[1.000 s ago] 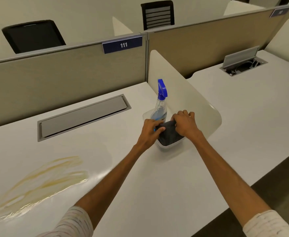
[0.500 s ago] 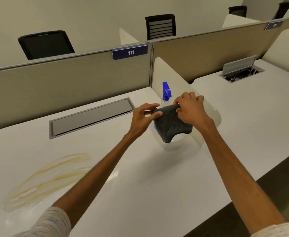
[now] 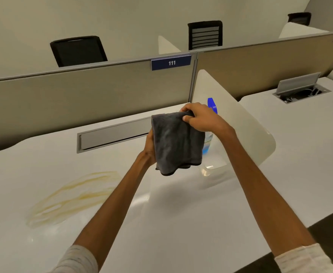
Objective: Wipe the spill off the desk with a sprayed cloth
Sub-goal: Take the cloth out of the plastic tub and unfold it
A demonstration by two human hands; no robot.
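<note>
The cloth [image 3: 178,143] hides most of the left hand [image 3: 149,145]. The right hand [image 3: 202,119] and cloth cover much of the spray bottle [image 3: 212,107].

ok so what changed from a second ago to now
The dark grey cloth has come up out of the clear container and now hangs unfolded in the air. The right hand pinches its top edge; the left hand has shifted to its left side, behind the fabric. The spray bottle stands in place by the divider, and the yellowish spill on the desk is unwiped.
</note>
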